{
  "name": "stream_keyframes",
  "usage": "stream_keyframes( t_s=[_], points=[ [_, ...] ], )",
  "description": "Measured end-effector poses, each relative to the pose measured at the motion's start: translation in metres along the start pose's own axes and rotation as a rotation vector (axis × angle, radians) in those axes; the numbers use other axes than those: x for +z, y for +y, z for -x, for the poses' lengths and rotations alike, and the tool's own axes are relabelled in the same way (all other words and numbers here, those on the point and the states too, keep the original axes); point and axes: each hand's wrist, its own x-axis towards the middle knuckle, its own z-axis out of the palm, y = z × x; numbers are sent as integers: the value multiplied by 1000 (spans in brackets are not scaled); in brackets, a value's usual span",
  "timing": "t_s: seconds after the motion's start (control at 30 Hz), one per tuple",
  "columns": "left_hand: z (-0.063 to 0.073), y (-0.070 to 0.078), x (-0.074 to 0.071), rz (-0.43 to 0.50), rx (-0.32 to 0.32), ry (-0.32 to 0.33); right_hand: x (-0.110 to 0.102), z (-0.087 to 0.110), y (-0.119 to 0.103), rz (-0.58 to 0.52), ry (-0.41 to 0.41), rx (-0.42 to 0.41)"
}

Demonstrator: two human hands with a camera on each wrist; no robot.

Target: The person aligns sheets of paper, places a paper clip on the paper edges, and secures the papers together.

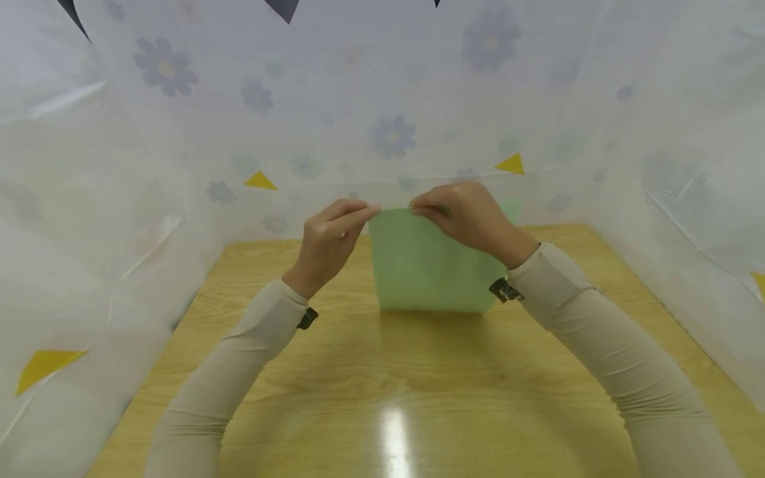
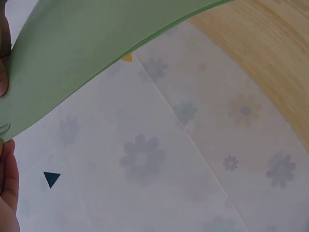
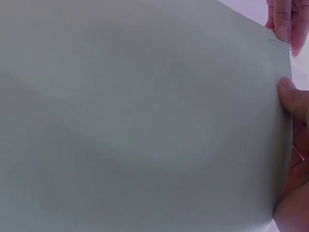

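Light green paper sheets [image 1: 439,272] stand upright over the table, their top edge between my hands. Along that edge, more than one layer shows in the left wrist view. My left hand [image 1: 329,239] pinches the top left corner between thumb and fingers. Close to those fingertips, a thin wire paper clip [image 3: 281,44] sits on the paper edge. A short way to the right, my right hand [image 1: 472,216] pinches the same edge, thumb on the near face. Whether the lower edge touches the table cannot be told.
The wooden table [image 1: 335,372] reaches forward to a pale flower-patterned sheet [image 1: 335,99] that encloses the back and sides. Yellow triangles [image 1: 261,180] mark the sheet. A dark band or strap shows at each sleeve cuff.
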Motion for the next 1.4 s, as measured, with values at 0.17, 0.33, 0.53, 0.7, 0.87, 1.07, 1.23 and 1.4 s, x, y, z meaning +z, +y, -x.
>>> stream_keyframes(
  t_s=[0.17, 0.33, 0.53, 0.7, 0.87, 1.07, 1.23, 1.4],
  points=[
    [-4, 2, 1, -7, 10, 8, -3, 0, 1, 23, 5, -12],
    [-7, 2, 2, -16, 9, -5, -7, 1, 2, 28, 11, -15],
    [-9, 3, 3, -38, 7, -17, -9, 0, 2, 23, 13, -16],
    [-12, 5, 3, -85, 15, -15, -11, -1, 1, 26, 18, -21],
    [-14, 6, 3, -128, 25, -20, -11, -1, 1, 20, 17, -22],
    [-12, 7, 4, -149, 33, -31, -10, 0, 1, 16, 17, -22],
    [-12, 7, 5, -139, 33, -30, -11, 0, 1, 19, 17, -21],
    [-13, 8, 5, -137, 27, -34, -11, 0, 2, 21, 22, -17]
  ],
)
